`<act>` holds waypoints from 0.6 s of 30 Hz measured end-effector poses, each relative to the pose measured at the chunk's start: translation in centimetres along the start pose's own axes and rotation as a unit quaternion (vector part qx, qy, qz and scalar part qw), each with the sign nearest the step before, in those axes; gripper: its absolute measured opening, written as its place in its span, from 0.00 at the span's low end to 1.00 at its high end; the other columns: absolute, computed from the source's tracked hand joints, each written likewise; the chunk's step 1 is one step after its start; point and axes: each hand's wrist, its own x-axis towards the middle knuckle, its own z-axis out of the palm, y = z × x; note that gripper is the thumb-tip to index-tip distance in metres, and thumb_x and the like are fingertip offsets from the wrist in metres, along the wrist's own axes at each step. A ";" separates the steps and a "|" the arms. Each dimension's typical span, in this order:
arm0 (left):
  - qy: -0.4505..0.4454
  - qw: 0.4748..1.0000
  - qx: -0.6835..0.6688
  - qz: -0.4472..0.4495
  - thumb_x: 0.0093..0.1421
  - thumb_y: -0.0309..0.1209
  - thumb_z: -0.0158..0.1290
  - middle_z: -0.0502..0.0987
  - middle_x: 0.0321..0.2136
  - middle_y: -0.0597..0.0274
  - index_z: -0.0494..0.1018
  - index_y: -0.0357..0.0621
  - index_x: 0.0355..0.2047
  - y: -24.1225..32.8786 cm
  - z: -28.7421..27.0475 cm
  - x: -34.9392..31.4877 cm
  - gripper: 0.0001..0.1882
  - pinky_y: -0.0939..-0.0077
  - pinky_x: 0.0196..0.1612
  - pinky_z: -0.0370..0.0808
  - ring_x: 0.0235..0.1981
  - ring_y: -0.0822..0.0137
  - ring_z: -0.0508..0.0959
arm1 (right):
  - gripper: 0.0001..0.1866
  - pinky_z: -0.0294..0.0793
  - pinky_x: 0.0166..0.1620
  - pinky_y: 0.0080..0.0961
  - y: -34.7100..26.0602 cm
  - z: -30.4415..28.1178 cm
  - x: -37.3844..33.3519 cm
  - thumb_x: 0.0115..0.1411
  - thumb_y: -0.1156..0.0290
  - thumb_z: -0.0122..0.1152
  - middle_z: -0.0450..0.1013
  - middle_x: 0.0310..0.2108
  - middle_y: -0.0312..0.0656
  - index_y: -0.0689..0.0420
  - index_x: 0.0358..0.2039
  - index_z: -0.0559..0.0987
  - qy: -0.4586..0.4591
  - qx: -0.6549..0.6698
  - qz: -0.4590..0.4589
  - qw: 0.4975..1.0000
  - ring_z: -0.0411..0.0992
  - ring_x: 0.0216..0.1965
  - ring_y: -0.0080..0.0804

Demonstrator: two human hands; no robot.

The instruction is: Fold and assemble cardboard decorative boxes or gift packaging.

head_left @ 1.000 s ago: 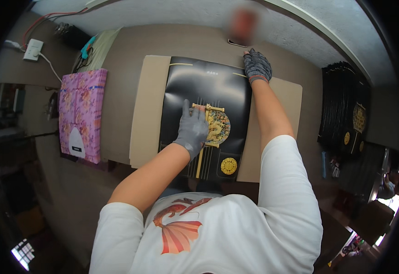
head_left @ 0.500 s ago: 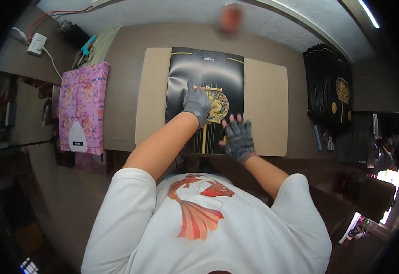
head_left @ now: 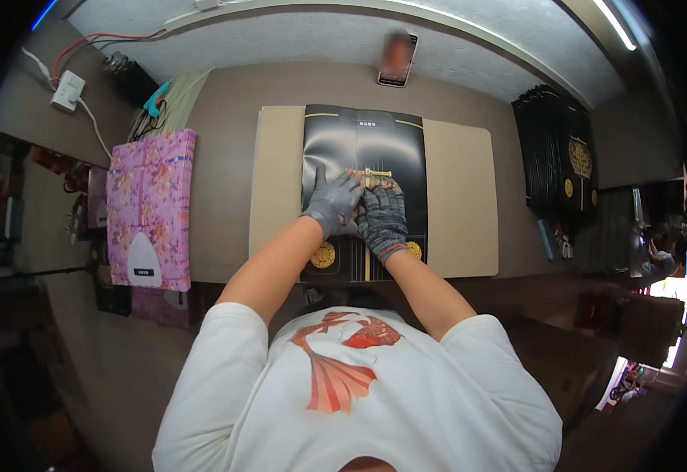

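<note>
Head view: we see the left hand (head_left: 332, 204) and right hand (head_left: 383, 215) side by side on the black sheet (head_left: 364, 148).
The sheet lies on the beige board (head_left: 460, 197); left fingers spread and released, right ones laid loosely out, their tips hard to make out. The hands hide much of the gold emblem (head_left: 378, 174); blur covers the phone's (head_left: 393, 79) upper part.

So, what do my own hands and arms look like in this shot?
Your left hand wears a plain, smooth-looking grey glove, with some fingertips bare. Your right hand has a darker, mottled knitted glove with a reddish cuff edge. Both forearms are bare, below short white sleeves.
</note>
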 end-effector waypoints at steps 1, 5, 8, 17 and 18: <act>0.033 0.999 -0.020 0.018 0.40 0.66 0.61 0.54 0.69 0.57 0.56 0.40 0.66 -0.8 1.0 -0.2 0.61 0.33 0.67 0.35 0.71 0.61 0.50 | 0.22 0.55 0.65 0.50 -0.4 -0.1 0.3 0.56 0.63 0.56 0.69 0.55 0.49 0.57 0.51 0.75 -0.004 0.004 -0.001 1.000 0.62 0.62 0.46; 0.115 0.986 -0.025 0.118 0.42 0.72 0.54 0.50 0.69 0.47 0.51 0.35 0.67 -4.1 2.7 -0.1 0.64 0.44 0.69 0.35 0.71 0.54 0.48 | 0.22 0.52 0.65 0.55 -0.6 0.0 0.1 0.56 0.63 0.56 0.68 0.57 0.51 0.58 0.51 0.75 -0.031 -0.016 0.005 0.999 0.60 0.63 0.51; 0.138 0.988 0.011 0.073 0.48 0.72 0.47 0.49 0.69 0.43 0.50 0.34 0.67 -6.7 1.9 2.6 0.61 0.46 0.70 0.35 0.71 0.51 0.46 | 0.22 0.49 0.66 0.59 -0.4 0.2 -0.3 0.54 0.62 0.58 0.65 0.59 0.53 0.57 0.48 0.76 -0.037 0.012 -0.010 0.999 0.58 0.64 0.53; 0.181 0.976 0.094 -0.079 0.58 0.68 0.40 0.47 0.70 0.46 0.47 0.48 0.70 -15.6 -2.5 13.4 0.49 0.35 0.66 0.41 0.71 0.47 0.44 | 0.21 0.46 0.66 0.63 -0.6 -0.4 -0.3 0.52 0.61 0.60 0.63 0.61 0.54 0.55 0.46 0.76 -0.060 0.043 0.001 0.997 0.55 0.66 0.54; 0.150 0.978 0.094 -0.108 0.59 0.68 0.37 0.45 0.70 0.47 0.44 0.52 0.71 -16.2 -3.2 14.5 0.49 0.33 0.66 0.41 0.72 0.48 0.42 | 0.21 0.46 0.66 0.63 -0.6 -0.6 -0.2 0.52 0.61 0.60 0.63 0.61 0.54 0.55 0.46 0.76 -0.057 0.050 0.000 0.997 0.55 0.66 0.54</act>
